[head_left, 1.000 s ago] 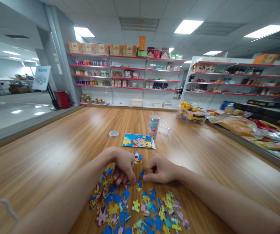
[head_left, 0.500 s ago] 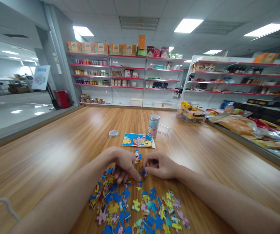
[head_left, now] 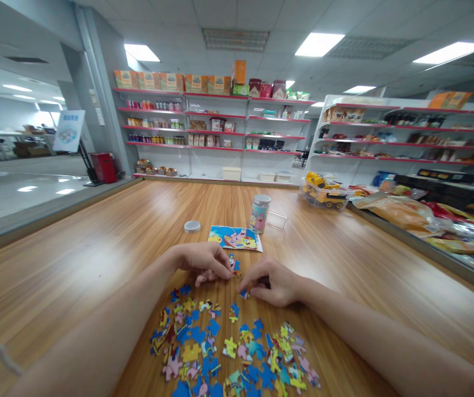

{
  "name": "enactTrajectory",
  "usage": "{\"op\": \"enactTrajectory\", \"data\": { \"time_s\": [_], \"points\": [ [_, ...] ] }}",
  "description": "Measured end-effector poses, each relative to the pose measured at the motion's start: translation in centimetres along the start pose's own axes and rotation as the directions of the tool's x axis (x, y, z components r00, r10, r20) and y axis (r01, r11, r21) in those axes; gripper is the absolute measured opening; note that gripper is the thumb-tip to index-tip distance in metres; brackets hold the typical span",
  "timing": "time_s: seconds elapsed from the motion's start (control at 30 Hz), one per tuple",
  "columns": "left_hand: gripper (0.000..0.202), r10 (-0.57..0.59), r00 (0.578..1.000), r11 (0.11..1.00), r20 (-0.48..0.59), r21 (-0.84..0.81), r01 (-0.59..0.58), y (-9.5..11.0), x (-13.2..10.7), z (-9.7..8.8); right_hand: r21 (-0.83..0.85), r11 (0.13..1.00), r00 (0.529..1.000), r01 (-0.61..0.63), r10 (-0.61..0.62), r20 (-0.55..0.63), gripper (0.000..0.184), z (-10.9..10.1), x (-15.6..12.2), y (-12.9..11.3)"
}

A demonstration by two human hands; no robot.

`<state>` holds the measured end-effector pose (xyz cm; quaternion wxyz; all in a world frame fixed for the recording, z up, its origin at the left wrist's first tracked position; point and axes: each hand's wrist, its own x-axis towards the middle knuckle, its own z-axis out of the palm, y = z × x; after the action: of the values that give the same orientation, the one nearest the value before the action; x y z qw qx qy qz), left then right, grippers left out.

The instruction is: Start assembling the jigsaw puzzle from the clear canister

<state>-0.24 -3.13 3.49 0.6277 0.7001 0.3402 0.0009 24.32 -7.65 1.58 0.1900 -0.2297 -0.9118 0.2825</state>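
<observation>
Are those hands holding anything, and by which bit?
The right hand seems to touch the edge of a blue jigsaw piece; pinched or not, I can't tell. The left hand is beside some joined jigsaw pieces; hold unclear.

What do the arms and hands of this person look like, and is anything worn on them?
The left hand and right hand are bare, with no gloves. The left forearm and right forearm are slim and bare too: no sleeve, watch, bracelet or marking shows. Small details, such as the nails, cannot be told.
</observation>
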Motion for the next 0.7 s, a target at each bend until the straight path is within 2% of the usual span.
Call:
{"op": "enactTrajectory", "data": {
  "time_s": [0.07, 0.17, 0.27, 0.33, 0.47, 0.53, 0.7],
  "points": [
    [0.046, 0.124, 0.984, 0.99, -0.129, -0.047, -0.131, -0.7, 0.0, -0.3, -0.011, 1.0, 1.0, -0.019, 0.019, 0.002, 0.027, -0.1, 0.0, 0.0],
    [0.049, 0.257, 0.9, 0.964, -0.352, 0.027, -0.264, -1.5, 0.3, -0.7, -0.083, 0.993, 0.994, -0.085, 0.079, -0.074, 0.02, -0.1, 0.1, 0.3],
    [0.041, 0.357, 0.777, 0.934, -0.519, 0.224, -0.279, -2.0, 0.9, -0.8, -0.151, 0.969, 0.968, -0.197, 0.168, -0.188, 0.018, 0.1, 0.4, 0.7],
    [0.034, 0.419, 0.731, 0.903, -0.539, 0.333, -0.272, -2.1, 1.2, -0.8, -0.181, 0.945, 0.94, -0.272, 0.22, -0.262, 0.021, 0.3, 0.6, 1.1],
    [0.025, 0.486, 0.739, 0.856, -0.465, 0.425, -0.295, -2.1, 1.5, -0.9, -0.199, 0.928, 0.909, -0.315, 0.235, -0.344, 0.019, 0.3, 0.7, 1.7],
    [0.025, 0.503, 0.752, 0.84, -0.425, 0.445, -0.31, -2.1, 1.5, -1.0, -0.177, 0.94, 0.92, -0.291, 0.224, -0.322, 0.012, 0.1, 0.5, 1.6],
    [0.027, 0.483, 0.787, 0.839, -0.383, 0.46, -0.29, -2.2, 1.5, -1.0, -0.197, 0.951, 0.959, -0.239, 0.198, -0.205, 0.018, -0.3, 0.2, 0.9]
  ]
}}
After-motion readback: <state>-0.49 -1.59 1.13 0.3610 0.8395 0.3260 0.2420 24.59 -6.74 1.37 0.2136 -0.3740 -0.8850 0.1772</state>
